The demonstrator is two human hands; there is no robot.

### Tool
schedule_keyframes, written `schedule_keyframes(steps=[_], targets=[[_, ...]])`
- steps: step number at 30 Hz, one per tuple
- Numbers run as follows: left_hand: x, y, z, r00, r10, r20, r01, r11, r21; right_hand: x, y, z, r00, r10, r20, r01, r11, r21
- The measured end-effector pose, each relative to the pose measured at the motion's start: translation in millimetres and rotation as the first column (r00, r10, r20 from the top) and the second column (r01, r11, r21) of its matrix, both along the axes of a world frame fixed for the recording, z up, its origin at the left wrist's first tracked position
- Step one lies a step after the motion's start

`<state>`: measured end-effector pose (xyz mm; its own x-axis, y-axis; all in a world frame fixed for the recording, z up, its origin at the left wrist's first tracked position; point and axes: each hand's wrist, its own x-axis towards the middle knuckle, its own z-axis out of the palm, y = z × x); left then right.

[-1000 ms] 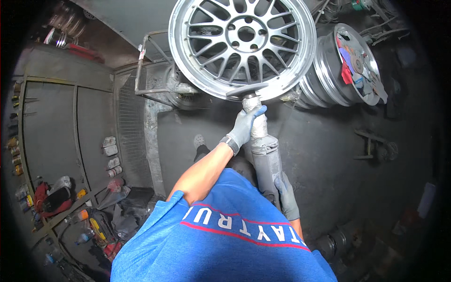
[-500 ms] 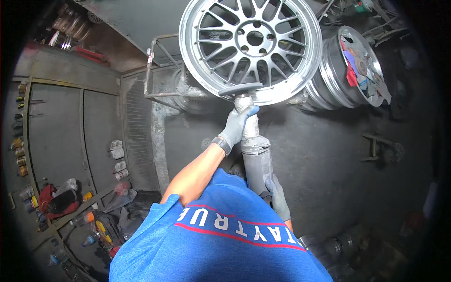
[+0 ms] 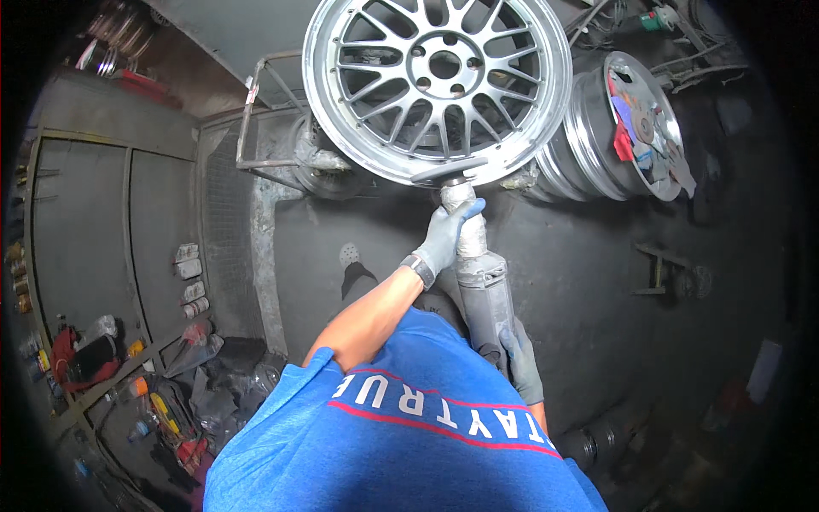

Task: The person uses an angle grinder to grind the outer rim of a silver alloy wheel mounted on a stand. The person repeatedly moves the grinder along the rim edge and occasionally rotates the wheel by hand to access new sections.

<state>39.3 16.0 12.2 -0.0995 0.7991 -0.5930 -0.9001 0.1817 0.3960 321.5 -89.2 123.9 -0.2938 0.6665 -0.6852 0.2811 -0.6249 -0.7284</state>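
Observation:
In front of me a silver multi-spoke wheel rim [image 3: 341, 141] stands face towards me. An angle grinder [image 3: 484, 286] with a grey body and a white-wrapped neck is held up to it. Its grey disc [image 3: 450, 171] lies at the rim's lower lip; whether it touches I cannot tell. My left hand [image 3: 445, 232], in a grey-blue glove, is closed round the wrapped neck just below the disc. My right hand [image 3: 522, 360], gloved too, grips the rear of the grinder body, its fingers partly hidden.
Right of the wheel, another rim [image 3: 589, 136] lies on its side with coloured scraps and discs [image 3: 648, 128] on it. A metal pipe frame [image 3: 246, 128] stands to the left. Bags and bottles [image 3: 209, 388] crowd the lower left. My shoe [image 3: 349, 253] is on the floor.
The grinder has moved right along the wheel's lower lip, both hands still on it. The whole view has shifted a little, and my shoe now shows.

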Motion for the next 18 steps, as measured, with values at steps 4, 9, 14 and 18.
schedule_keyframes(steps=[4,9,14,18], targets=[[-32,-15,5,0.997,0.034,-0.072,-0.037,0.999,-0.031,-22,-5,-16,0.996,0.007,-0.085,-0.011,0.998,-0.056],[-77,-28,19,0.988,0.090,-0.124,-0.092,0.996,-0.014,-52,-3,-40,0.984,0.032,-0.173,-0.046,0.996,-0.074],[-97,-32,17,0.978,0.104,-0.182,-0.105,0.994,0.003,-70,14,-33,0.972,0.097,-0.214,-0.112,0.992,-0.060],[-78,-27,11,0.982,0.115,-0.147,-0.114,0.993,0.015,-44,29,-45,0.973,0.162,-0.164,-0.166,0.986,-0.010]])
